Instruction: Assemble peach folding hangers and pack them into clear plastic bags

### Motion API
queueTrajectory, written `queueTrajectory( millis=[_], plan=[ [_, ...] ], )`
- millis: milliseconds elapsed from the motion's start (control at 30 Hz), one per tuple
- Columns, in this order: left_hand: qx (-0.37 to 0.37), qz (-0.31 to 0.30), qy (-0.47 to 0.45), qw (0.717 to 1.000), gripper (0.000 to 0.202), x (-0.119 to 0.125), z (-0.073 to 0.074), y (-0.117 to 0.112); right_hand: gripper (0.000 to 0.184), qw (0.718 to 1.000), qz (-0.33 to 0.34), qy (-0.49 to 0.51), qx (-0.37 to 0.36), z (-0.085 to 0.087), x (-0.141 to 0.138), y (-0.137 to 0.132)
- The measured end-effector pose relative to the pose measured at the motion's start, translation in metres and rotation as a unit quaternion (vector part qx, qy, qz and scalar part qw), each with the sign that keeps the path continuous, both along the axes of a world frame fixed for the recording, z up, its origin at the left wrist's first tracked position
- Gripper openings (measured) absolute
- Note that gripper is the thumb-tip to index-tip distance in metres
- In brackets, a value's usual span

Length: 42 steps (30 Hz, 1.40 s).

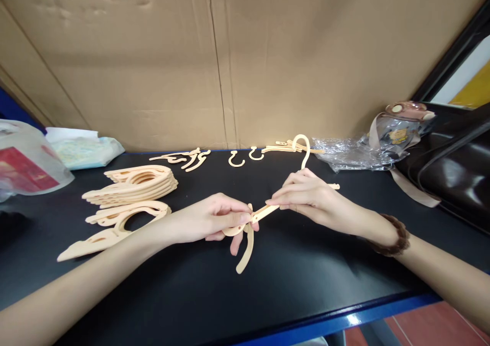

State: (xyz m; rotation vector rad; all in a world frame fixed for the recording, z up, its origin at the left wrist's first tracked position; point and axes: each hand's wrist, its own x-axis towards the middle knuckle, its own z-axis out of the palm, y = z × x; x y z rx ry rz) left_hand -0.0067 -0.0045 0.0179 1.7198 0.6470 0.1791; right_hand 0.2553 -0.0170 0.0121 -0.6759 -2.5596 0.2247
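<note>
Both hands hold parts of a cream plastic folding hanger (266,212) above the black table. My left hand (225,218) pinches a curved arm piece at a joint, thumb on top; a short curved strip (247,251) hangs down below its fingers. My right hand (312,198) is closed on the straight bar, and a hook (302,144) stands up behind its knuckles. The bar's end pokes out to the right of that hand. Fingers hide much of the joint. Left of my left forearm, folded hanger pieces (153,185) lie in a stack, with looser ones nearer me.
Along the back lie loose hooks (237,163), curved pieces (197,159) and thin strips (281,148). Clear plastic wrap (340,154), a clear bottle (396,131) and a dark bag (451,167) stand right. A tissue pack (90,149) and a plastic bag (28,159) sit left. Cardboard (245,65) walls the back.
</note>
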Motion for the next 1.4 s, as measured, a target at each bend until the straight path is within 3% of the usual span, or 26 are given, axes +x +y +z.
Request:
queueTrajectory(
  millis=[600, 767, 933, 1033, 1167, 1400],
  plan=[
    [0.110, 0.039, 0.024, 0.993, 0.038, 0.006, -0.014, -0.003, 0.029, 0.999, 0.003, -0.053, -0.005, 0.000, 0.002, -0.004],
    [0.145, 0.063, 0.019, 0.987, 0.035, 0.006, -0.006, -0.004, 0.028, 0.998, 0.000, -0.003, -0.063, -0.002, 0.001, 0.000],
    [0.200, 0.061, 0.052, 0.977, 0.041, 0.006, 0.005, -0.009, 0.029, 0.999, -0.007, 0.002, -0.050, -0.003, 0.000, 0.002],
    [0.280, 0.081, 0.113, 0.950, 0.040, 0.008, 0.008, -0.013, 0.030, 0.999, -0.020, -0.003, -0.031, -0.003, -0.003, -0.001],
    [0.418, 0.106, 0.210, 0.877, 0.040, 0.011, 0.007, -0.016, 0.031, 0.999, -0.032, -0.010, -0.003, -0.001, -0.008, -0.007],
    [0.500, 0.086, 0.269, 0.819, 0.047, 0.011, 0.003, -0.017, 0.033, 0.998, -0.044, -0.034, 0.027, -0.002, -0.011, -0.010]
  ],
)
